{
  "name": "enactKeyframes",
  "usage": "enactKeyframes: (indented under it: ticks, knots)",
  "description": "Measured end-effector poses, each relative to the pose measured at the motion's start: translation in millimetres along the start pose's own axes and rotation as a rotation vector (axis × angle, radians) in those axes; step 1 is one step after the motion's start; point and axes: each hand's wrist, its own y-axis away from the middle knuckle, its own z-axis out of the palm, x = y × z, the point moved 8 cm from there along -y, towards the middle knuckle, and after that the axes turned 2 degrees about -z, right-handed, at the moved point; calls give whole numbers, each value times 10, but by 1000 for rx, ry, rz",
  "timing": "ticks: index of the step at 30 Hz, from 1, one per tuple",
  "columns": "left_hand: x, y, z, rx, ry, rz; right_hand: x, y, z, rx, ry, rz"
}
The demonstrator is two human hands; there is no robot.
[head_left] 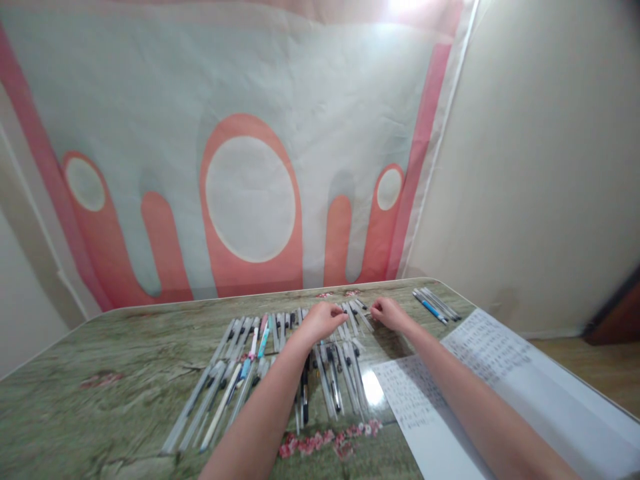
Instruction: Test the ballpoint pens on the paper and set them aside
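My left hand (pixel 323 323) reaches over the far row of pens, its fingers curled and drawn together near the tips of clear-barrelled pens (pixel 353 317). Whether a pen is in its grasp cannot be made out. Just right of that row, my right hand (pixel 389 314) is curled close to the pens' right end; anything inside its fingers is hidden. A nearer row of pens (pixel 325 381), mostly clear with dark caps, lies side by side below. Among the pens on the left are a cream one (pixel 221 408) and a turquoise one (pixel 264 341). My left forearm hides part of both rows.
An open notebook (pixel 525 393) with handwriting lies at the right, partly under my right forearm. Several pens, one of them blue (pixel 434 311), lie apart near the table's far right. A printed pink and grey sheet (pixel 320 133) hangs behind the patterned table (pixel 125 387).
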Motion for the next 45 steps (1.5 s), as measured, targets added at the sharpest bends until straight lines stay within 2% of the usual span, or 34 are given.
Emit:
enactKeyframes:
  ticks: [8, 14, 19, 23, 28, 31, 34, 37, 40, 43, 45]
  knots:
    - [-4, -3, -7, 1, -9, 15, 17, -65, -4, 94, -20, -33]
    - [-30, -10, 26, -18, -10, 11, 17, 25, 110, 33, 31, 99]
    - [-45, -10, 20, -9, -7, 2, -38, 93, 178, -9, 85, 111]
    - [-56, -11, 19, 2, -8, 5, -48, 102, 162, 23, 110, 117]
    - [-87, -12, 44, -12, -14, -27, -38, 86, 110, 56, -27, 122]
    - [-110, -21, 58, -5, 27, -71, -114, 60, 11, 72, -70, 92]
    - [-138, -29, 79, 32, 203, -156, -327, 68, -69, 20, -277, 3]
    - [-143, -23, 174, 19, 551, -248, -617, 135, -96, -99, -554, -81]
    - [-136, -23, 238, 19, 847, -292, -828, 207, -119, -159, -656, -112]
    - [-218, -48, 210, 99, 1040, -334, -903, 233, -139, -170, -709, -107]
    - [-319, -72, 161, 205, 1213, -367, -885, 226, -154, -169, -752, -76]
